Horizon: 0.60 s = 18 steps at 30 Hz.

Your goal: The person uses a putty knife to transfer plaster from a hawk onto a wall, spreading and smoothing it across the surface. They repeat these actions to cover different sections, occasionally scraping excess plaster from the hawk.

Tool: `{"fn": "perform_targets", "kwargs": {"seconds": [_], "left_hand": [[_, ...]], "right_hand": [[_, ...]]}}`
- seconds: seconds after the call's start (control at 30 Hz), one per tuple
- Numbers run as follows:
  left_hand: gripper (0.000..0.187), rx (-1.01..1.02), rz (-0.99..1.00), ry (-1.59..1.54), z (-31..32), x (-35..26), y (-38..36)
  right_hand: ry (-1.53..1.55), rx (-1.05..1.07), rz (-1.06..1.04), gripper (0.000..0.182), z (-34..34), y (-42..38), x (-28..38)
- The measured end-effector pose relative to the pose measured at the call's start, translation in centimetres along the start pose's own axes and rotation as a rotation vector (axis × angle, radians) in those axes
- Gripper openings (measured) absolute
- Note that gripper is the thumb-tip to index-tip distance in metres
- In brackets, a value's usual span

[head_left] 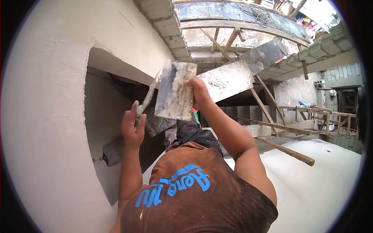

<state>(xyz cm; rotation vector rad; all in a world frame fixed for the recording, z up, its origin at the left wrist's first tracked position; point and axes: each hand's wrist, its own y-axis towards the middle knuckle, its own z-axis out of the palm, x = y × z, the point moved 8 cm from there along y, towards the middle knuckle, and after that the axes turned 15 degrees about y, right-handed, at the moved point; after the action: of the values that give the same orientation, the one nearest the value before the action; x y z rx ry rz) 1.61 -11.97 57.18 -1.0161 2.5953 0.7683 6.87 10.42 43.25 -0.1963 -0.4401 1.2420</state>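
My left hand [133,130] is closed around the lower end of a slim, plaster-coated tool [149,94], which looks like a trowel seen edge-on and slants up to the right. My right hand [200,93] grips the right edge of a rectangular plastering board [175,91], its thumb lying on the smeared face. Grey and whitish plaster streaks cover that board, and its top end is slightly blurred. The tool's upper end comes right up to the board's left side. Behind the right hand, a pale mortar board [229,80] carries a lump of wet mix.
On the left stands a plastered wall [46,116] with a recessed opening [103,128]. Wooden scaffold braces [268,103] and a loose-ended beam [289,151] cross the right side. A plank platform [241,13] with coiled wire [256,14] spans the top.
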Motion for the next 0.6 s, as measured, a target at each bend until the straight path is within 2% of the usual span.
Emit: {"fn": "perform_targets", "kwargs": {"seconds": [0.03, 0.1, 0.13, 0.17, 0.23, 0.3, 0.37, 0.43, 0.47, 0.5, 0.57, 0.6], "left_hand": [[0.041, 0.006, -0.005, 0.002, 0.4, 0.6, -0.2], [0.043, 0.043, 0.113, 0.260, 2.3, 1.7, -0.8], [0.041, 0.073, 0.016, 0.282, 2.8, 3.2, -1.2], [0.041, 0.076, 0.015, 0.290, 2.8, 4.0, -1.7], [0.041, 0.132, -0.174, 0.317, 3.1, 8.0, -2.9], [0.041, 0.005, -0.134, 0.384, 2.7, 12.9, -6.6], [0.033, 0.059, -0.969, -0.170, 1.3, 18.7, -11.5], [0.023, -0.138, -1.116, -0.376, -2.5, 18.1, -11.0], [0.021, -0.209, -1.137, -0.368, -4.5, 17.8, -10.5], [0.022, -0.283, -1.155, -0.362, -6.3, 17.8, -10.4], [0.024, -0.532, -1.289, -0.449, -9.4, 19.0, -11.5], [0.025, -0.571, -1.260, -0.504, -10.4, 19.0, -11.1]], "right_hand": [[0.023, -0.009, 0.053, 0.024, 0.6, -0.2, -1.2], [0.036, 0.006, 0.126, 0.023, -0.5, 1.4, -3.0], [0.036, -0.005, 0.109, 0.022, -0.4, 2.0, -2.9], [0.039, -0.020, 0.090, 0.021, -0.3, 2.5, -3.0], [0.150, 0.042, 0.015, 0.024, 1.0, 5.3, -1.0], [0.061, 0.047, -0.139, 0.025, -0.6, 10.7, 2.1], [-0.049, 0.014, -0.175, 0.025, -3.6, 17.1, 3.9], [-0.125, -0.063, -0.167, 0.025, -8.0, 23.7, 3.9], [-0.216, -0.126, -0.166, 0.024, -10.0, 26.5, 3.6], [-0.214, -0.126, -0.163, 0.024, -11.0, 28.4, 3.2], [-0.490, -0.247, -0.069, 0.017, -13.5, 32.4, 1.6], [-0.522, -0.253, -0.041, 0.019, -15.0, 34.6, 0.5]]}}
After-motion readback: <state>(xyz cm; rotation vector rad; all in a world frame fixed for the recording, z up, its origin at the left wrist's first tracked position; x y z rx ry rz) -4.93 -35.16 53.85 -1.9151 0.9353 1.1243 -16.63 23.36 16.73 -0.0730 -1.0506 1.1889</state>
